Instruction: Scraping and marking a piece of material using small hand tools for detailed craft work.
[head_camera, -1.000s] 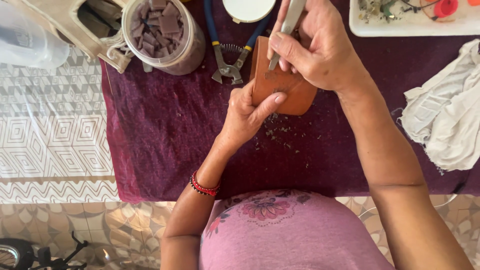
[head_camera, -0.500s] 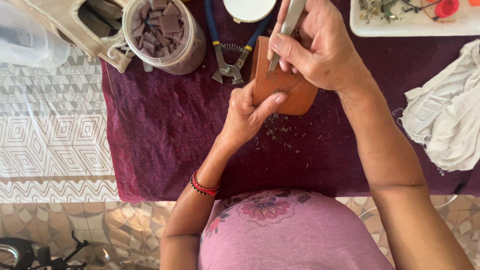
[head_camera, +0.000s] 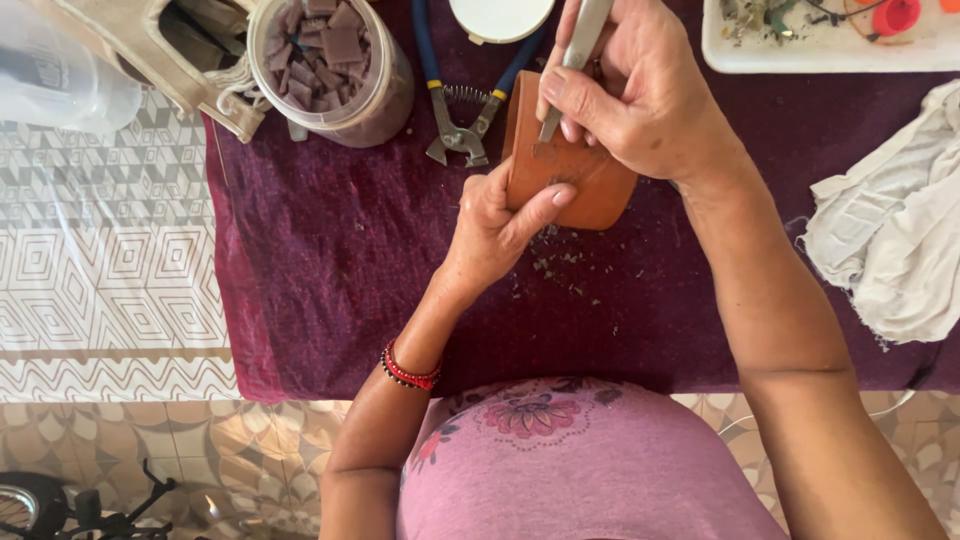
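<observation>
Right in the middle of things here: the left hand (head_camera: 495, 225) is wrapped around a brown terracotta piece (head_camera: 565, 170), thumb laid across its face and fingers curled behind, holding it just above the purple cloth (head_camera: 330, 260). The right hand (head_camera: 640, 95) pinches a slim metal tool (head_camera: 575, 55) between thumb and fingers, its tip set against the upper face of the terracotta piece. To do this well, I'd judge, keep that left thumb clear of the tip, brace the piece firmly, and work in short, light strokes so the edge doesn't chip or the tool slip. Small crumbs (head_camera: 560, 265) lie scattered on the cloth just below the terracotta piece. Now the count: one terracotta piece, one metal tool, one pair of blue-handled pliers (head_camera: 465, 105) lying just left of the piece, one clear jar (head_camera: 335, 65) of brownish square chips further left, too many chips to count. One white round lid (head_camera: 500, 15) sits just above the piece, one white tray (head_camera: 830, 40) of small bits lies up to its right, and one crumpled white rag (head_camera: 890, 230) is well off to the right. One red bead bracelet (head_camera: 405, 370) rings the left wrist.
</observation>
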